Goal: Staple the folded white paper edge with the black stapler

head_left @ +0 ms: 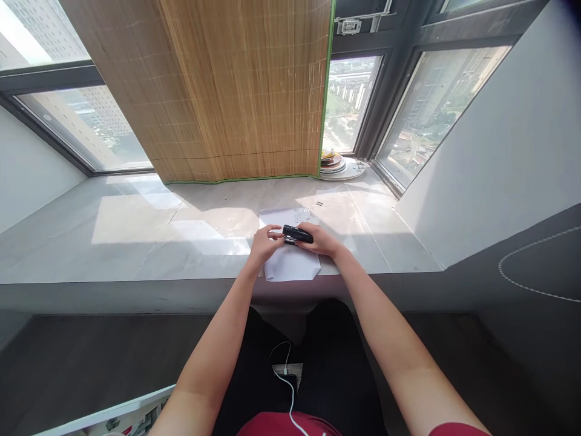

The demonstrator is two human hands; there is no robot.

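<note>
While my right hand (321, 239) grasps the black stapler (299, 234), my left hand (264, 243) is at its other end, fingers curled and slightly spread; I cannot tell whether they grip it or only sit right beside it. The stapler is above the white paper (290, 266), between my two hands, with its upper and lower parts visibly apart at the left end. The paper lies on the windowsill (218, 260), reaching its front edge, and has a small printed patch near its far right corner. Past that corner lie small dark strips (319, 203). Farther back, stacked plates (344, 169) stand beside the hanging blind (245, 91).
</note>
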